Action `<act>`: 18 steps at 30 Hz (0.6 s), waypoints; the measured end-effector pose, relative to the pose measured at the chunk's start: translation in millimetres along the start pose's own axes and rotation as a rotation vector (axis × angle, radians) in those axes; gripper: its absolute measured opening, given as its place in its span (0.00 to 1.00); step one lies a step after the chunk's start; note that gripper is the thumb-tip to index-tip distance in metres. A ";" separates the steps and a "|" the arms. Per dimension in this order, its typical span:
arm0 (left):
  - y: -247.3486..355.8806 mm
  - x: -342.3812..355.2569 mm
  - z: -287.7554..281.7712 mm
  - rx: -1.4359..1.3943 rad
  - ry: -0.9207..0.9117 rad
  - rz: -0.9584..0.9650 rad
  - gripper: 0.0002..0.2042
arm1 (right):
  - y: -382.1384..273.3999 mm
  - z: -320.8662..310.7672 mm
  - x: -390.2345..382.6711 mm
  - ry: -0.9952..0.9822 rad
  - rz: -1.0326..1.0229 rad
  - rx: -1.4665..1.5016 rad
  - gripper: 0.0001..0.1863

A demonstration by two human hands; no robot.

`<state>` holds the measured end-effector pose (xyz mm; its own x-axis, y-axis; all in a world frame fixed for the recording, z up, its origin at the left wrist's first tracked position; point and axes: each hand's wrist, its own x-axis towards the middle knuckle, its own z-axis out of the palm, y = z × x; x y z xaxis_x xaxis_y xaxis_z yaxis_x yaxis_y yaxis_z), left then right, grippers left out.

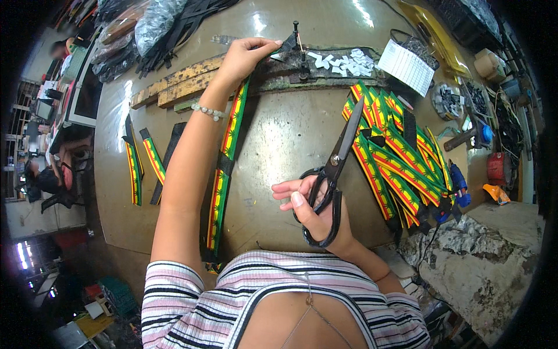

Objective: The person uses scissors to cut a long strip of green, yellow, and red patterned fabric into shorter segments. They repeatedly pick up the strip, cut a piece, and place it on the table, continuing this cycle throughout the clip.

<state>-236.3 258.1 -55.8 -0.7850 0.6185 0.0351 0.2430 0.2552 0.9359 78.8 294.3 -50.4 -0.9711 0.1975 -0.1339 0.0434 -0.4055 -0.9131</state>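
My left hand (247, 57) is stretched to the far side of the table. Its fingers pinch the black end of a long patterned strap (235, 125), striped red, yellow and green with dark leaf shapes. The strap runs back toward me beside my forearm to the table's near edge. Just beyond those fingertips stands a small black upright fixture (302, 58) on a worn board. In my right hand (325, 221) is a pair of black-handled scissors (349, 131), fingers through the loops. The blades look closed and point away toward a pile of similar straps (395, 154).
Small white tags (349, 62) lie on the board right of the fixture, near a written sheet (407, 67). Wooden bars (180, 81) extend left. Short strap pieces (133, 168) rest on the left. A hammer (465, 136) and a blue tool (459, 183) are at the right.
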 end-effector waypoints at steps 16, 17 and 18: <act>1.6 -0.9 7.6 0.065 0.004 0.018 0.19 | -2.5 2.1 -2.7 -0.051 0.030 0.000 0.07; 1.3 -1.1 8.1 0.060 0.004 0.015 0.19 | -2.8 2.2 -2.7 -0.053 0.030 0.003 0.07; 1.2 -1.3 8.5 0.056 0.003 0.014 0.19 | -3.0 2.3 -2.7 -0.054 0.030 0.005 0.07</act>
<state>-230.1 263.9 -57.8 -0.7833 0.6197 0.0490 0.2851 0.2881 0.9142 80.7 293.0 -46.4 -0.9806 0.1369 -0.1401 0.0716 -0.4151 -0.9069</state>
